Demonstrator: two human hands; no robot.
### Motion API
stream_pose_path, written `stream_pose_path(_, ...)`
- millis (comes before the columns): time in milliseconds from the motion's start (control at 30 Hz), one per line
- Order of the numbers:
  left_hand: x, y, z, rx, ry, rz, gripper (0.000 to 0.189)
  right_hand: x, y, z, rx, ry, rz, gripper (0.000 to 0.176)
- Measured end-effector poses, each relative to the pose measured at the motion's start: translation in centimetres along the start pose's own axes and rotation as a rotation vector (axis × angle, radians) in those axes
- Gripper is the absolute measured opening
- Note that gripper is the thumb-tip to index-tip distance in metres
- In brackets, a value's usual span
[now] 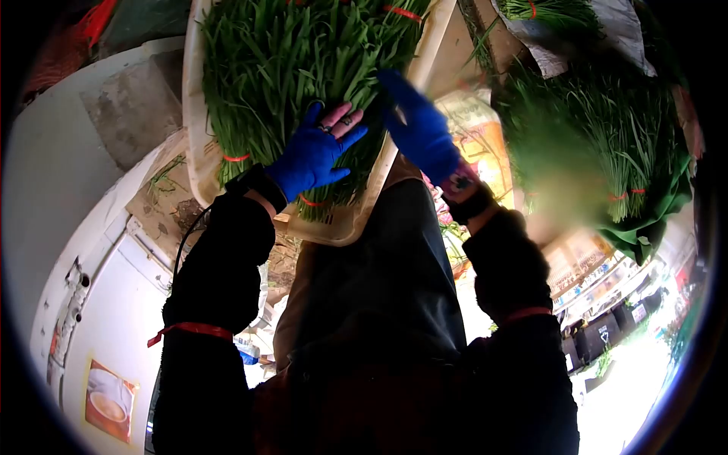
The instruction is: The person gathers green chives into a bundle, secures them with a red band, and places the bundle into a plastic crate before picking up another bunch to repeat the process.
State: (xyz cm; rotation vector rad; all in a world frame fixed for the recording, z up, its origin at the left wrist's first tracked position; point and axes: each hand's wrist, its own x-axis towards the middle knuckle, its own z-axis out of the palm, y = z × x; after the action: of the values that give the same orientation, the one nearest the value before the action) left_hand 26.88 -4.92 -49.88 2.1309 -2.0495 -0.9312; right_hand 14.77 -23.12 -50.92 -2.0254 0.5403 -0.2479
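While the left hand (311, 155) rests on a bunch of chives (280, 68) in the tray (193, 114), fingers spread, the right hand (421, 133) hovers at the tray's right rim. It is blurred, with fingers apparently straight, together and empty. Settling tied bunches seems the step in hand. Lifting one would call for gripping near its red band (236, 158). More bunches (614, 136) lie right.

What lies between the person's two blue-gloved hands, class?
In the head view, bundled green stalks in the cream tray fill the gap between the left hand and the right hand.
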Motion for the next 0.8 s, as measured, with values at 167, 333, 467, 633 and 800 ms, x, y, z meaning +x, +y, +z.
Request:
stream_pose_path(167,-5.3,3.9,-4.4,-0.057,0.05,-0.137,0.07,-10.0,0.3,-8.8,0.016,-0.224,0.293,0.029)
stream_pose_path(333,-12.0,7.5,-5.5,-0.274,0.227,-0.264,0.059,-25.2,3.4,-13.0,-0.223,-0.3,0.481,0.028)
stream_pose_path(467,-18.0,9.4,-3.1,-0.406,0.245,-0.296,0.054,-35.4,2.3,-14.1,-0.22,-0.275,0.728,0.033)
stream_pose_path(633,-21.8,13.9,-4.2,-0.434,0.082,-0.312,0.05,-46.8,-1.2,-13.3,-0.25,-0.122,0.602,0.028)
stream_pose_path(800,-24.7,15.7,-2.0,-0.534,-0.009,-0.309,0.052,-56.3,-1.2,-10.7,-0.167,-0.058,0.655,0.028)
